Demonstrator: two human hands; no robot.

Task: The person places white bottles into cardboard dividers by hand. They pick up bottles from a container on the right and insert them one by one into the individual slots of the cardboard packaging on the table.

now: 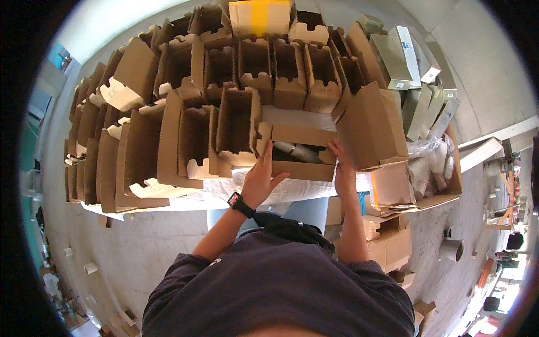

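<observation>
A small open cardboard box (302, 171) lies between my hands at the table's near edge, its flaps raised. Inside it rests a pale grey, rounded tube-like piece (300, 151) with a darker band, partly hidden by the flaps. My left hand (260, 181) grips the box's left end, fingers stretched along the side and thumb against the near wall. At the opposite end, my right hand (345, 168) is closed over the edge, its fingertips on the right end flap.
Rows of open cardboard boxes (255, 62) crowd the table's left and back. A larger carton (373, 126) stands right of my right hand. Beyond it are several slim pale cartons (391, 59) and a box holding plastic-wrapped pieces (426, 174). More cartons (388, 244) sit below, beside my right arm.
</observation>
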